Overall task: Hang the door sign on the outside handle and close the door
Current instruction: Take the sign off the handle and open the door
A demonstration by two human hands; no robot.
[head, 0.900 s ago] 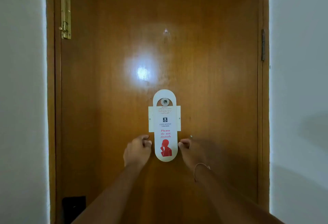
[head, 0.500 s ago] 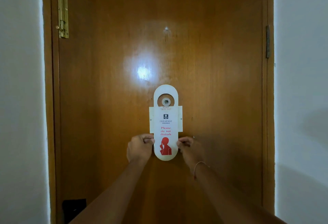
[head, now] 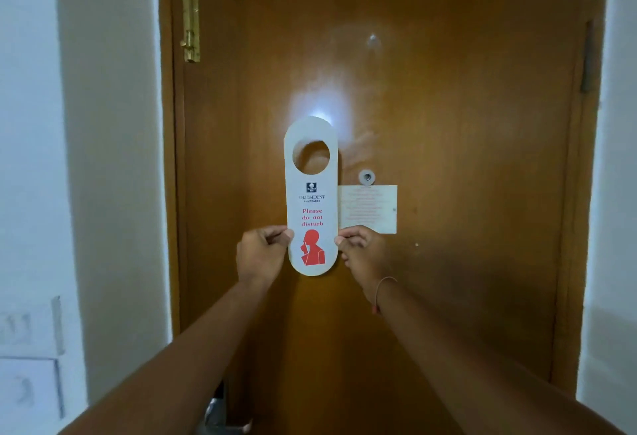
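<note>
A white "Please do not disturb" door sign [head: 311, 200] with a round hole at its top and a red figure below is held upright in front of the brown wooden door [head: 448, 124]. My left hand [head: 262, 253] pinches its lower left edge and my right hand [head: 362, 252] pinches its lower right edge. The sign is off the small grey peg [head: 366, 177] and sits left of it. Part of a metal door handle [head: 215, 410] shows low down, behind my left forearm.
A cream notice card [head: 372, 209] is fixed to the door below the peg. A brass bolt [head: 190, 11] runs up the door's top left edge. White walls flank the frame, with a switch plate [head: 27, 331] on the left wall.
The sign has come off the peg and moved left and nearer to me, uncovering the notice card. Both hands moved with it, and the view has shifted to show more of the left wall.
</note>
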